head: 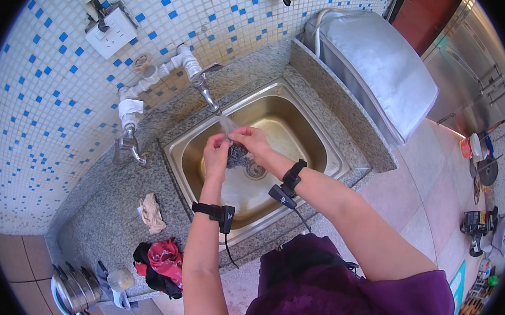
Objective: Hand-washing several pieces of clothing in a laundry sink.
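Over the stainless steel sink, both my hands pinch the top edge of a small dark grey cloth item, perhaps a sock. My left hand grips it from the left, fingertips bent inward. From the right, my right hand holds it between thumb and fingers. Water streams from the chrome faucet onto the fingertips and the cloth's top. Below the cloth shows the drain strainer, partly covered. Each wrist wears a black strap with a small cabled device.
Left of the sink, a beige cloth and a red and black fabric pile lie on the granite counter. Stacked metal pots stand lower left. A second faucet juts from the wall. A silver-covered appliance stands beyond the granite partition.
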Action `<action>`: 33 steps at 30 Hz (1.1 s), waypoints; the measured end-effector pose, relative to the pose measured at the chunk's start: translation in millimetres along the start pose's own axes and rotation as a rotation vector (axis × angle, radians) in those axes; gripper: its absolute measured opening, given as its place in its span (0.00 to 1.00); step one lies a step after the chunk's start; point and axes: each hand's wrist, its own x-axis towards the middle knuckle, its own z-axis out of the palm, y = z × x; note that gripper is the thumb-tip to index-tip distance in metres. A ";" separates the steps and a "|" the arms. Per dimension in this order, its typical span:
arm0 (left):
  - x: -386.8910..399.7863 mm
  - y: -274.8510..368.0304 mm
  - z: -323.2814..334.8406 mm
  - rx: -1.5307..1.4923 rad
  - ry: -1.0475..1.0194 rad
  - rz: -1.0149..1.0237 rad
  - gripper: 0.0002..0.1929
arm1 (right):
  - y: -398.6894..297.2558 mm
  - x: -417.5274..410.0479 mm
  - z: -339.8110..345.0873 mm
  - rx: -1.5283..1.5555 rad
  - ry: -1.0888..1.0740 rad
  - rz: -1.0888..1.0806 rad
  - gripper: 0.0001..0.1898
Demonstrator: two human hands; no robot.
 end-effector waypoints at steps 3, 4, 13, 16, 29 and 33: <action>0.6 -7.7 0.6 0.180 0.119 0.224 0.10 | 9.0 6.0 -7.1 0.247 -0.154 0.081 0.12; 5.7 -12.4 -3.9 0.240 0.104 0.266 0.10 | 12.1 7.5 -10.8 0.249 -0.153 0.082 0.12; 1.9 -12.4 -7.9 0.359 0.007 0.260 0.10 | 18.7 4.3 -19.8 0.325 -0.205 0.179 0.14; -3.3 -4.0 -6.1 0.366 -0.068 0.227 0.10 | 15.2 0.6 -21.6 0.253 -0.212 0.260 0.14; 2.5 -13.4 2.6 0.052 0.154 0.079 0.06 | 33.0 -3.8 -5.7 0.564 -0.086 0.177 0.14; -1.4 -12.8 7.4 -0.074 0.132 0.027 0.07 | 38.2 -2.8 -13.5 0.633 -0.072 0.134 0.15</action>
